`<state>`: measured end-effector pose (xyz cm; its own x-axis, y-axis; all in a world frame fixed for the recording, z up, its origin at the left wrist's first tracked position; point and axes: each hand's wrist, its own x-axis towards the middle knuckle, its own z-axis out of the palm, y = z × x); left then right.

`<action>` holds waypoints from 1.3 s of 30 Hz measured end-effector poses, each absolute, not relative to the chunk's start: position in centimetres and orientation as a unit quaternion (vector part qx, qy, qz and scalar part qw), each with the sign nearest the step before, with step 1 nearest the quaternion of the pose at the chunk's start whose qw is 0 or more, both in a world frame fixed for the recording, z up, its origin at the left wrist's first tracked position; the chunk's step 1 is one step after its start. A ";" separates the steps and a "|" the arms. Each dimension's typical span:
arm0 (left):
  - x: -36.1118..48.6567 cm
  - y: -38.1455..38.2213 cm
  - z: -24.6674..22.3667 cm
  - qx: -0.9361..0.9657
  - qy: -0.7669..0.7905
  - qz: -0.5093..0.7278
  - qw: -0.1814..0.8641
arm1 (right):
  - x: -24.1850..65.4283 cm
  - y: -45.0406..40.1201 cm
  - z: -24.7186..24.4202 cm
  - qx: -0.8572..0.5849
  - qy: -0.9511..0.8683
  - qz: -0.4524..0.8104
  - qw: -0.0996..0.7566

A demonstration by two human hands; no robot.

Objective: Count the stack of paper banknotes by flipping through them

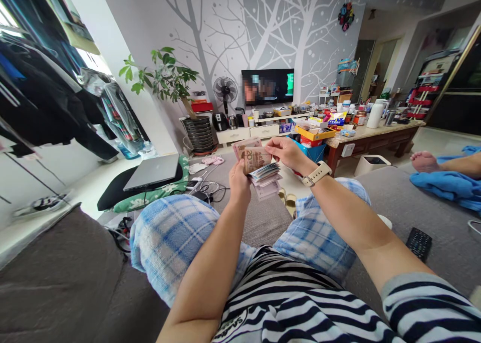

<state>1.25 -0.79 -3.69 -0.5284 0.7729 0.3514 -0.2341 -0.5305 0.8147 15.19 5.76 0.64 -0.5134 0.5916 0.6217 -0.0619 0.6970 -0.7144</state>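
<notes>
Matt paper banknotes (256,160), fuzzy checked cloth shorts (169,237)

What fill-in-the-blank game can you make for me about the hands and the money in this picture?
The left hand holds a bundle of banknotes, and the front note shows the number ____.
The right hand touches the notes too, and its wrist wears a pale ____.
A black remote control lies on the grey ____.
The silver laptop has its lid ____.

Missing words: 20, watch, sofa, closed.
</notes>
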 end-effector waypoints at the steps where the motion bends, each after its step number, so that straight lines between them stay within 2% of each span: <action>1: 1.3 -0.8 -3.7 0.368 0.364 0.793 0.320 | 15.2 5.7 0.6 -0.165 -0.796 0.351 0.465; 29: 1.2 -0.6 -3.9 0.386 0.343 0.797 0.314 | 15.3 4.6 1.3 -0.159 -0.772 0.413 0.456; 39: 1.1 -0.3 -4.2 0.365 0.315 0.797 0.364 | 15.5 4.9 1.2 -0.142 -0.786 0.419 0.432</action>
<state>1.13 -0.27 -4.18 -0.4680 0.8103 0.3528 -0.3505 -0.5366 0.7676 15.47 4.90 1.21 -0.5868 0.5845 0.5603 -0.1388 0.6091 -0.7808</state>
